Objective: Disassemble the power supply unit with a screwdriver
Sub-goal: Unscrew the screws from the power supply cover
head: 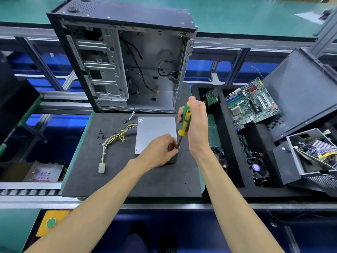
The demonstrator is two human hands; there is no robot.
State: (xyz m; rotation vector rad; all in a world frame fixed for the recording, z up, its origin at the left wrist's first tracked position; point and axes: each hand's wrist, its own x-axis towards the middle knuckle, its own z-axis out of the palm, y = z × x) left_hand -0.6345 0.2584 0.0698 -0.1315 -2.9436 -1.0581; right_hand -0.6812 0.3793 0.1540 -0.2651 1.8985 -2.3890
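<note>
Two bare forearms enter from the 6 o'clock edge and converge on a black foam mat (pixel 113 179) at frame centre. The left hand (pixel 160 152) rests on the near right corner of the power supply unit (pixel 155 132), its fingers curled narrow and pinched around the lower shaft of the screwdriver (pixel 184 123) where the tip meets the casing. The right hand (pixel 196 125) is closed around the green and yellow handle, holding the tool nearly upright with a slight tilt toward 12 o'clock. Whether the tip sits in a screw head cannot be told; the left fingers cover it.

The power supply unit, a plain grey metal box, lies flat on the mat at centre. From its 9 o'clock side runs a cable harness (pixel 113 141) of yellow, black and purple wires ending in a white connector (pixel 101 168) toward 7 o'clock. Loose black screws (pixel 101 135) lie scattered on the mat just beyond the harness at 9 o'clock.

At 3 o'clock, a black compartmented tray (pixel 231 152) holds a motherboard (pixel 253 105), a smaller circuit board (pixel 211 97) and a fan (pixel 257 168). A second, opened power supply (pixel 313 156) sits at the 4 o'clock edge.

At 12 o'clock, touching the far end of the mat, an open computer case (pixel 124 61) stands upright, its interior stripped apart from loose black cables.
</note>
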